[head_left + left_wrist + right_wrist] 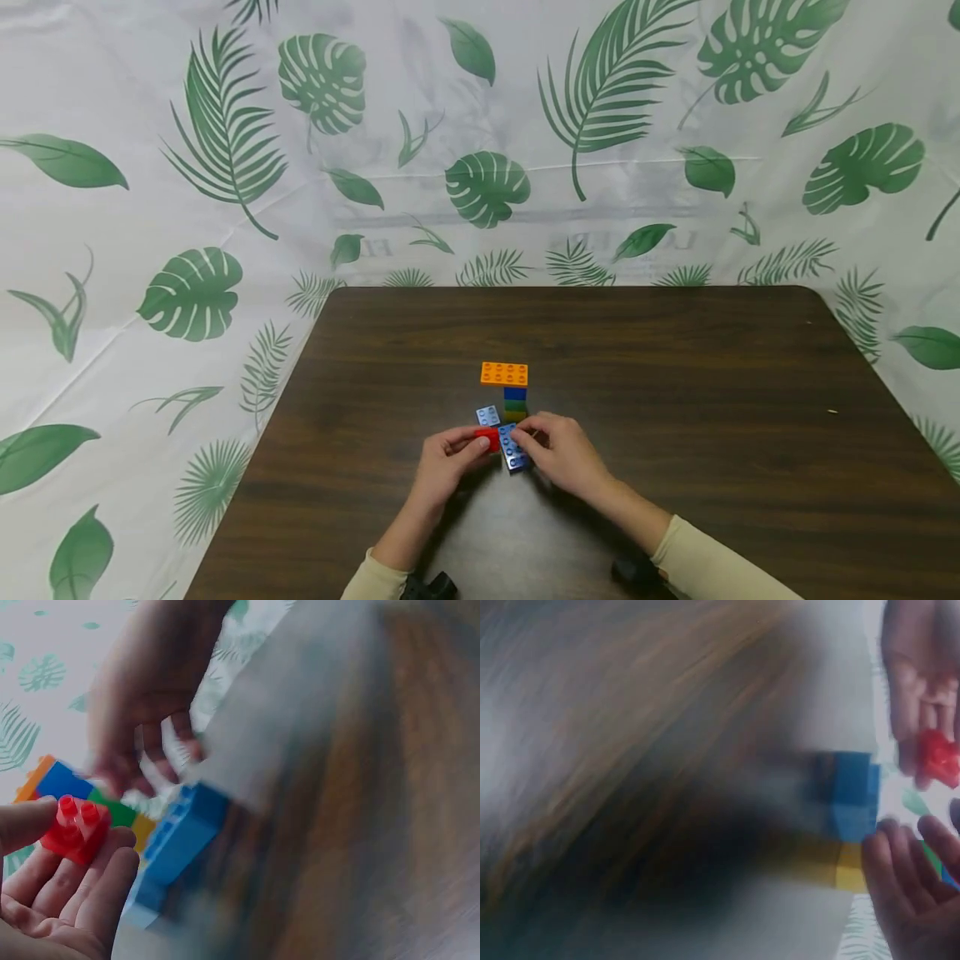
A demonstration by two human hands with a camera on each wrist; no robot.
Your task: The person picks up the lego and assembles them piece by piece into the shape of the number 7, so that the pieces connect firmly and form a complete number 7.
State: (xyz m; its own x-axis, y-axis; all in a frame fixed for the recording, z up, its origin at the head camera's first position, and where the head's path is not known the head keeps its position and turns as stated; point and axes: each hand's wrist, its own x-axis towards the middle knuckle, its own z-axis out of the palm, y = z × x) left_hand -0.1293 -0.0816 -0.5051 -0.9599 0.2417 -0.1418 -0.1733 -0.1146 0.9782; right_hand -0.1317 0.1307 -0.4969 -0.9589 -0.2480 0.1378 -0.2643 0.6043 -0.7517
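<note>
My left hand (441, 468) pinches a red toy building brick (77, 832) between thumb and fingers, its studs facing up in the left wrist view. My right hand (564, 454) hovers beside a long blue brick (511, 454); its fingertips overlap the brick's edge in the head view. From both wrist views, its thumb and fingers stand apart with nothing between them. The blue brick lies on the table, with a smaller light-blue brick (487, 415) behind it. Just beyond the hands rises a stack of yellow, green (515, 406) and blue bricks, topped by a long orange brick (504, 373).
The dark wood table (675, 367) extends to both sides of the hands. A white cloth with green leaf prints (420, 75) hangs behind it. One tiny pale speck (832, 411) lies far to the right.
</note>
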